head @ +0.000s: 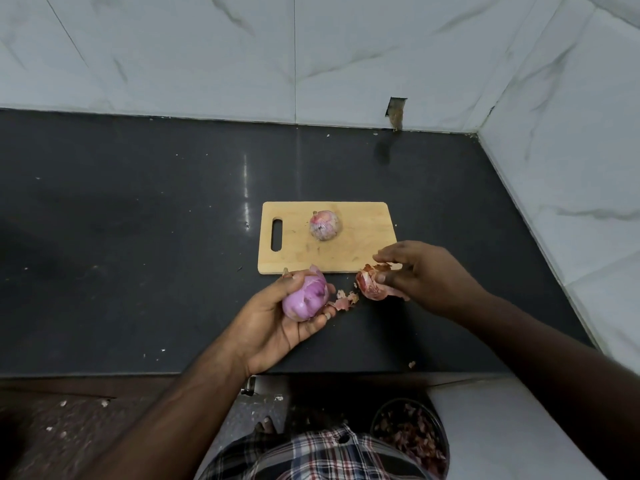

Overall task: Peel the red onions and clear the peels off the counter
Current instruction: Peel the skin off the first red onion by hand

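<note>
Purple and glossy, a peeled onion [305, 296] is sitting in the left hand [277, 322], whose palm is turned up and whose fingers are curling round the bulb, just above the near part of the black desk [138, 237]. A little to the right, the right hand [420, 277] is pinching a clump of reddish peel [372, 284] between thumb and fingertips, hovering close over the desk at the near right corner of the wooden cutting board [329, 237]. Between the two hands, a smaller scrap of peel [344, 301] is lying on the desk, just beside the left hand's fingertips.

The board is lying flat in the middle of the desk, its handle slot on the left. A second onion [325, 225], with its pinkish papery skin on, is resting on the board's far half, well apart from both hands. One tiny flake of peel [411, 364] is sitting near the desk's front edge on the right.

Below the desk's near edge, a round dark bin [412, 434] is standing on the floor at the lower right, holding a heap of red peelings. White marble tiles [311, 57] are running along the far and right sides of the desk.
</note>
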